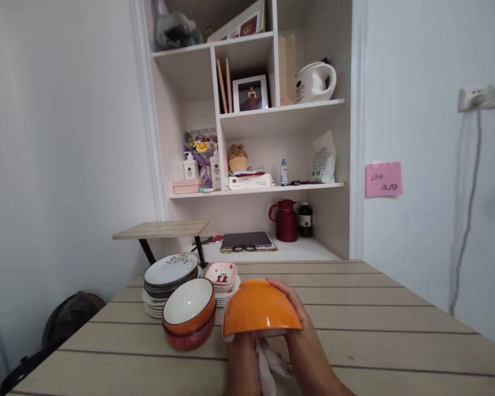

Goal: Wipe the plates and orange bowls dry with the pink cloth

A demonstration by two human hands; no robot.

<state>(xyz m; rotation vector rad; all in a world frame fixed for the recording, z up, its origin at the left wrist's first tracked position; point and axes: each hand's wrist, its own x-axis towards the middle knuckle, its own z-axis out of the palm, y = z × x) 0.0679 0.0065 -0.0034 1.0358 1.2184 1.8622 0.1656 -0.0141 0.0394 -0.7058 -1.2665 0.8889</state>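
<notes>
An orange bowl is held tilted above the table, its outside toward me and its rim facing down. Along its right side, my right hand grips it with fingers reaching up to the base. My left hand goes up under the rim, its fingers mostly hidden by the bowl. A pale cloth is bunched at that hand and hangs below the bowl; a bit of it shows at the left rim. Left of the hands, an orange bowl with a white inside rests in a red bowl.
Behind those bowls stand a stack of plates and small square dishes on white plates. A small raised wooden shelf is at the back left. Further back are a laptop, a red jug and a dark bottle.
</notes>
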